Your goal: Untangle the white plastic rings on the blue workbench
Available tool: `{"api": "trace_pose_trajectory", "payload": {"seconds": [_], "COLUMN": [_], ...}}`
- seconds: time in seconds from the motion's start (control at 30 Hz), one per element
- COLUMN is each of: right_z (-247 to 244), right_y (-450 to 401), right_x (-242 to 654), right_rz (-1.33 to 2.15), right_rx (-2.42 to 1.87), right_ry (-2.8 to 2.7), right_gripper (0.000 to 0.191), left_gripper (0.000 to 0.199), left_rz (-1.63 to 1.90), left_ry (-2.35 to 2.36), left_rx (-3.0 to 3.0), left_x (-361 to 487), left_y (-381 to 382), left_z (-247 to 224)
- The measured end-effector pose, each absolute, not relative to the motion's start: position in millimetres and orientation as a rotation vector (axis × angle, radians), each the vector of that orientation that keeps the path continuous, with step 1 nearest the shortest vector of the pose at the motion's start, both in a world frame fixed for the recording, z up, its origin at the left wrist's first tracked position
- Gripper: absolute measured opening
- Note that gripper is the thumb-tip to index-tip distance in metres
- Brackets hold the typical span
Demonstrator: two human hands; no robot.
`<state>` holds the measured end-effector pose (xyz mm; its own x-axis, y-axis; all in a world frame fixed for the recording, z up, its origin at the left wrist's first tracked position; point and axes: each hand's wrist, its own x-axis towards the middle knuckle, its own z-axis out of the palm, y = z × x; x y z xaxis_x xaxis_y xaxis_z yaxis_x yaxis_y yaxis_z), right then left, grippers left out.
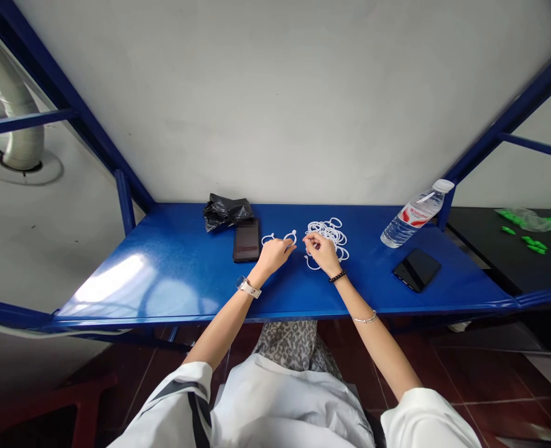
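Over the middle of the blue table, my left hand (274,255) is closed, with its thumb and finger pinching a thin white plastic ring (295,235) that has a small knob. Another white ring (267,238) shows just behind that hand, partly covered by it; whether it is held too I cannot tell. My right hand (321,250) is a short way to the right, its fingertips pinched together. Anything between those fingertips is too small to make out. A loose heap of white rings (335,235) lies behind and beside my right hand, which covers part of it.
A crumpled black plastic bag (226,211) and a dark phone (246,240) lie left of my hands. On the right are a water bottle (415,214), tilted in view, and a black phone (416,270). Green pieces (534,244) lie on a dark neighbouring table (481,249).
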<state>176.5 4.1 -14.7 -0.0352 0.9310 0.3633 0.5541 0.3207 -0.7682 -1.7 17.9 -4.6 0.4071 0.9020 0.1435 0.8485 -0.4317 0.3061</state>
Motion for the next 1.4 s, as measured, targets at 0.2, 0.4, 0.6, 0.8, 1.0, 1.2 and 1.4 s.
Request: {"api": "trace_pose_trajectory", "payload": {"seconds": [0.2, 0.4, 0.6, 0.8, 1.0, 1.2, 1.4], "right_z": [-11.0, -10.2, -7.4, -9.3, -11.6, -8.9, -6.7], "right_y": [2.2, 1.3, -1.3, -0.6, 0.2, 0.7, -0.5], "right_x": [178.6, 182.1, 182.3, 184.9, 185.5, 184.4, 183.5], "right_rz": [0.075, -0.028, -0.077, -0.053, -0.011, 0.121, 0.452], "right_rx": [-1.512, -1.623, -1.569, -1.605, -1.625, -1.572, -1.292], "right_ry": [-1.906, -2.059, -2.1, -2.207, -2.252, -2.132, -1.822], "right_gripper": [0.015, 0.015, 0.014, 0.022, 0.023, 0.017, 0.021], "left_gripper": [0.029, 0.028, 0.026, 0.025, 0.02, 0.02, 0.042], "left_rz": [0.305, 0.311, 0.317, 0.414, 0.551, 0.694, 0.829], "left_ry": [1.815, 1.878, 1.89, 1.8, 1.614, 1.31, 1.085], "left_rx": [2.448, 2.391, 2.356, 2.361, 2.359, 2.233, 1.97], "left_x": [-7.3, -9.8, -9.9, -7.8, -6.4, -6.1, -4.1], "left_y": [21.5, 21.8, 20.4, 20.5, 21.3, 23.8, 22.4], "left_z": [-4.8, -4.3, -1.2, -2.7, -6.9, -13.0, -12.4]}}
